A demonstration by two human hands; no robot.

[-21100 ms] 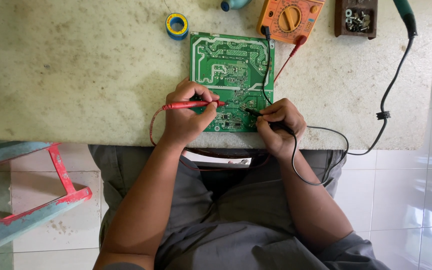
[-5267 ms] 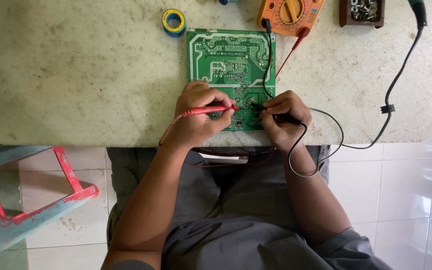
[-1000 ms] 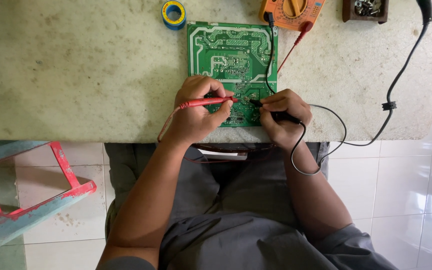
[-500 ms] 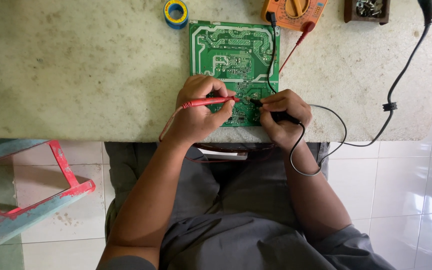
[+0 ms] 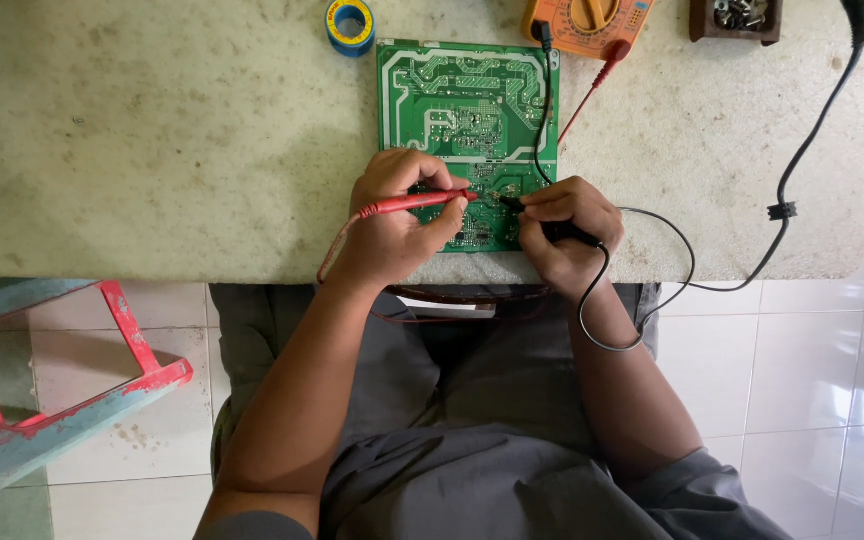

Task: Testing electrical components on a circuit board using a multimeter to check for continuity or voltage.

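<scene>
At the near edge of the stone worktop (image 5: 152,150), the left hand (image 5: 397,225) is pinching a red test probe (image 5: 417,203) between thumb and curled fingers, its tip pointing right onto the lower part of the green circuit board (image 5: 452,90). The right hand (image 5: 567,230) is closing its fingers tightly round a black test probe (image 5: 542,222), whose tip is pointing left toward the red one; the two tips are lying near each other on the board, though whether they are touching the same spot cannot be told. Both hands are resting on the near half of the board and hiding much of it.

The board is lying flat on the worktop, just in front of the person, with its far half showing bare. A red lead (image 5: 337,245) is curling from the left hand down past the table edge, and a black lead (image 5: 652,280) is looping from the right hand over the edge and back up. Thinner red and black leads are running across the board's right side to an orange multimeter (image 5: 592,20) at the far edge. Left of the meter a blue and yellow tape roll (image 5: 350,25) is lying just beyond the board's far left corner. To the far right a small brown box of metal parts (image 5: 737,18) is sitting, and a thick black cable (image 5: 802,150) is trailing down from there. On the tiled floor at the left, a red and pale blue stool (image 5: 42,390) is standing.
</scene>
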